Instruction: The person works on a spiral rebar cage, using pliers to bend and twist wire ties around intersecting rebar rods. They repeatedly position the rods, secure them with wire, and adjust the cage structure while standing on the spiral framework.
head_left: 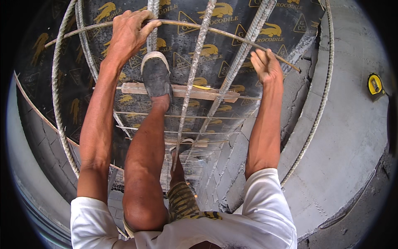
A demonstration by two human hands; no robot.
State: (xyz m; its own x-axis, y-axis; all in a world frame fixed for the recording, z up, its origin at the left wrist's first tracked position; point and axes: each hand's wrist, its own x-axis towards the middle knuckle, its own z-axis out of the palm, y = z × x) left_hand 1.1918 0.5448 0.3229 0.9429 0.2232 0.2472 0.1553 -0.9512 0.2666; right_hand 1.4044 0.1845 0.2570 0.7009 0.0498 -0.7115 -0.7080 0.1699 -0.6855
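Observation:
A thin, gently bowed steel rod (182,23) runs crosswise over several upright ribbed rebars (192,70). My left hand (130,33) is closed round the rod near the leftmost pair of bars, with the thumb pointing right along it. Toward the rod's right end, my right hand (267,66) has its thumb and fingertips closed on it, just right of the rebar (244,45) that slants up to the right. Behind the bars stands a dark formwork panel (172,39) with yellow printed figures.
My shoe (156,74) rests by a wooden batten (211,94) across the bars. Lower down are thin cross rods (149,114) and my other foot (182,145). Curved rebars flank me left and right. A yellow tape measure (375,85) lies on the grey concrete surface (344,124).

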